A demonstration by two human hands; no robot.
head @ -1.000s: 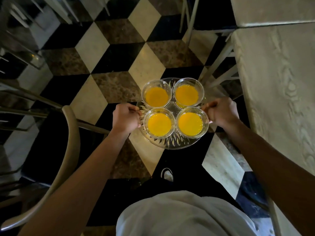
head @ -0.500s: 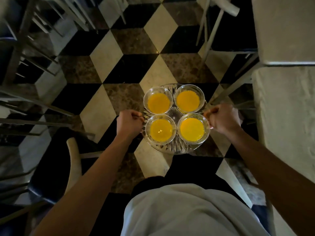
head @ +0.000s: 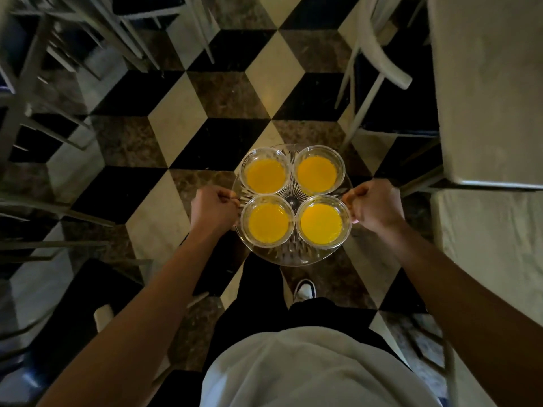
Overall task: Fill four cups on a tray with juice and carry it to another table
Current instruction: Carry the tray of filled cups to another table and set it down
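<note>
Head view looks down on a checkered floor (head: 182, 121), with two pale tables (head: 487, 92) along the right and chairs (head: 379, 66) beside them, the person standing in the aisle between. One clear glass tray (head: 289, 257) is held level out front over the floor, likely to keep the juice from slopping; left hand (head: 213, 210) and right hand (head: 374, 205) each curl tight around opposite edges. Four cups (head: 266, 171) sit packed two by two, all filled with orange juice.
</note>
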